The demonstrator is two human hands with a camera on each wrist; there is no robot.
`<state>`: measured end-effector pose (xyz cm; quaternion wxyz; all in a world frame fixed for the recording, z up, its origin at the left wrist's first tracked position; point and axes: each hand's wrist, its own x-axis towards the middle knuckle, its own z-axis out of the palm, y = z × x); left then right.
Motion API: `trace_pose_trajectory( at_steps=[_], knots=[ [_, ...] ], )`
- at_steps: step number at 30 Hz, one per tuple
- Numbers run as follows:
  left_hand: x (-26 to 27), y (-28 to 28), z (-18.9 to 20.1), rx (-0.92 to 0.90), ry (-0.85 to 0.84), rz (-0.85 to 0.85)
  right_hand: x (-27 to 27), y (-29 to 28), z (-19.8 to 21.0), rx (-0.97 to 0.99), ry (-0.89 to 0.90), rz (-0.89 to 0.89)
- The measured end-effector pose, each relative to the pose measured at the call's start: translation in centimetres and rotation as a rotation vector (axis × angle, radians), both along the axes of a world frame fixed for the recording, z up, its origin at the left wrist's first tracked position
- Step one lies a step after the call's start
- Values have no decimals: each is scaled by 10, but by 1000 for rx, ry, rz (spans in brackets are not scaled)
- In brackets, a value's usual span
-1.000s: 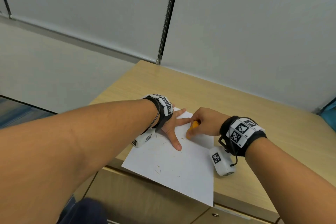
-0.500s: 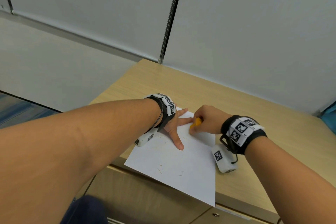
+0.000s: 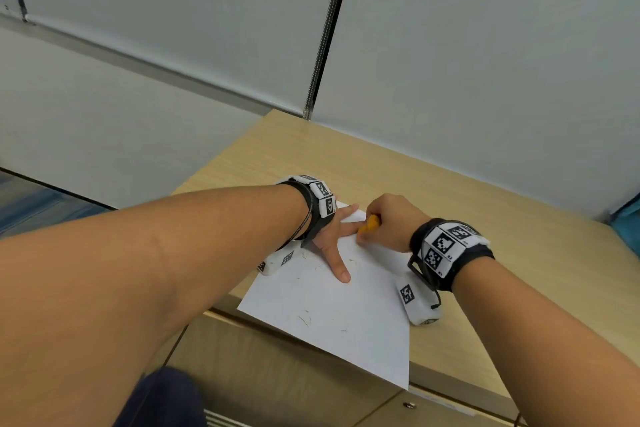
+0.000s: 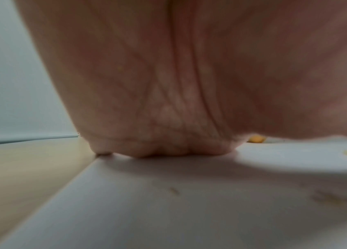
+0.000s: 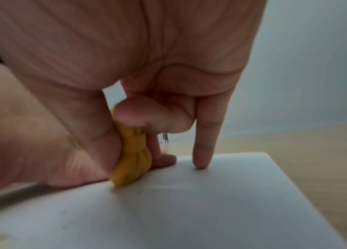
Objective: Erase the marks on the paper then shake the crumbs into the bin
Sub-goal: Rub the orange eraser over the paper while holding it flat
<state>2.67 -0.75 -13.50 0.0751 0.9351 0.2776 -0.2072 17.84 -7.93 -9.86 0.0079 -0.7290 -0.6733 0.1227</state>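
Note:
A white sheet of paper lies on the wooden desk, its near corner hanging over the front edge. My left hand lies flat on the paper's far left part with fingers spread, pressing it down. My right hand pinches a yellow eraser and holds its lower end against the paper's far part, just right of my left fingers. In the right wrist view the eraser sits between thumb and curled fingers, with the little finger touching the paper. Yellowish crumbs lie scattered on the sheet. No bin is in view.
Grey partition walls stand right behind the desk. The desk's left edge drops off next to my left wrist. A drawer front shows below the desk's front edge. A blue object peeks in at the far right.
My right hand with the eraser has shifted slightly up the paper, away from me. My left hand has stayed pressed in place on the sheet.

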Motion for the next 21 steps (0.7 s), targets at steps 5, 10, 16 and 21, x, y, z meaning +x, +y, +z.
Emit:
trace_pose_trajectory(
  at_steps=[5, 10, 16, 21],
  knots=[
    [-1, 0, 0, 11, 10, 14, 0, -4, 3, -135, 74, 34],
    [1, 0, 3, 58, 73, 2, -1, -2, 4, -158, 112, 27],
    [2, -2, 4, 94, 74, -7, -5, -1, 4, -3, 9, -43],
    [0, -3, 6, 86, 79, 9, -6, -2, 11, -168, 58, 6]
  ],
)
